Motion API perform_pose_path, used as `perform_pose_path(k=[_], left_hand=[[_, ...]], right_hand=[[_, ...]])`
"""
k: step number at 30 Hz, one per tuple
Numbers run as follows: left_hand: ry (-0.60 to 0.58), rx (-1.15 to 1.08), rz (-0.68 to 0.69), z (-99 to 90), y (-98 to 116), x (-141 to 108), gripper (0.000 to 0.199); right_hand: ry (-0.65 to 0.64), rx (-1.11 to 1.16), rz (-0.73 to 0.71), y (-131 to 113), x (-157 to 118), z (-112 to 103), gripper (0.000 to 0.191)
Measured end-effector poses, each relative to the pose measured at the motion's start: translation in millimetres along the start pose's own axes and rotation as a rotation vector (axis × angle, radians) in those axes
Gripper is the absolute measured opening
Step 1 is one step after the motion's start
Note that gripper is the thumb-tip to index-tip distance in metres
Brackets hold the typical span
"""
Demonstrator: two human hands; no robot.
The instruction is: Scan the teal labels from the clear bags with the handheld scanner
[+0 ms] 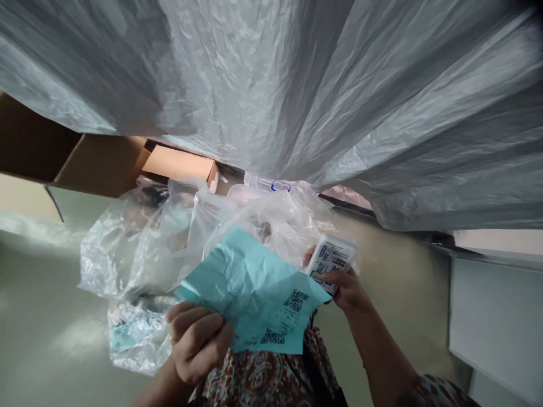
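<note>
In front of my body, between my two hands: crumpled teal printed sheet [250, 282], QR codes at its right end. My left hand [199, 339] is closed on its near left edge, fingers curled tight, so left is the nearer hand. Sheet's long axis runs left to right, right end angled slightly nearer me; its right corner reaches toward my right hand [350, 288].

Right hand is grasping a white labelled pack [333, 260], long axis pointing away from me and a bit right. Sheet corner overlaps the pack's near end in view; fair guess they're close, but can't tell if they touch.

Edges: clear plastic bags [127, 243] lie beyond and left of the left hand, some just past the sheet's far edge. Open cardboard box [102, 164] farther left, smaller carton [180, 163] beside it. Grey sheeting [254, 85] bounds the far side. More room right of my right hand: greenish surface [399, 271] out to a pale panel [492, 316].
</note>
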State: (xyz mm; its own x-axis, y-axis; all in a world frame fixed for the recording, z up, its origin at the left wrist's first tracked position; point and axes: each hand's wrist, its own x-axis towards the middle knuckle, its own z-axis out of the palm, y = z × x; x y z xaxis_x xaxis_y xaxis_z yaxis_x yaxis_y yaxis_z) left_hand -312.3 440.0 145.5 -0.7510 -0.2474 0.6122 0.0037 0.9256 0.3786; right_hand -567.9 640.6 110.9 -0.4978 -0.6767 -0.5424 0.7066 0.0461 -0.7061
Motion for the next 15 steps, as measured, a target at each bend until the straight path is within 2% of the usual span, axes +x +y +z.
perform_pose_path(k=[2, 4, 6, 8, 11, 13, 15], left_hand=[[-0.001, -0.001, 0.044, 7.0, -3, -4, 0.019], [-0.086, -0.047, -0.085, 20.7, -7, -14, 0.020], [-0.262, -0.119, -0.273, 43.6, -15, -26, 0.023], [-0.445, -0.154, -0.389, 76.2, -29, -35, 0.024], [-0.640, -0.106, -0.502, 134.7, -63, -37, 0.023], [-0.745, -0.038, -0.605, 170.6, -91, -33, 0.017], [-0.821, 0.032, -0.712, 196.1, -119, -25, 0.005]], right_hand=[[0.001, -0.008, -0.004, 2, -1, -4, 0.045], [-0.006, -0.017, -0.007, 5, -2, -8, 0.045], [-0.028, -0.029, 0.001, 9, -5, -10, 0.043], [-0.071, -0.045, 0.025, 13, -8, -10, 0.041], [-0.138, -0.059, 0.060, 23, -12, 0, 0.044], [-0.176, -0.059, 0.073, 29, -15, 8, 0.051], [-0.220, -0.072, 0.083, 34, -20, 10, 0.067]])
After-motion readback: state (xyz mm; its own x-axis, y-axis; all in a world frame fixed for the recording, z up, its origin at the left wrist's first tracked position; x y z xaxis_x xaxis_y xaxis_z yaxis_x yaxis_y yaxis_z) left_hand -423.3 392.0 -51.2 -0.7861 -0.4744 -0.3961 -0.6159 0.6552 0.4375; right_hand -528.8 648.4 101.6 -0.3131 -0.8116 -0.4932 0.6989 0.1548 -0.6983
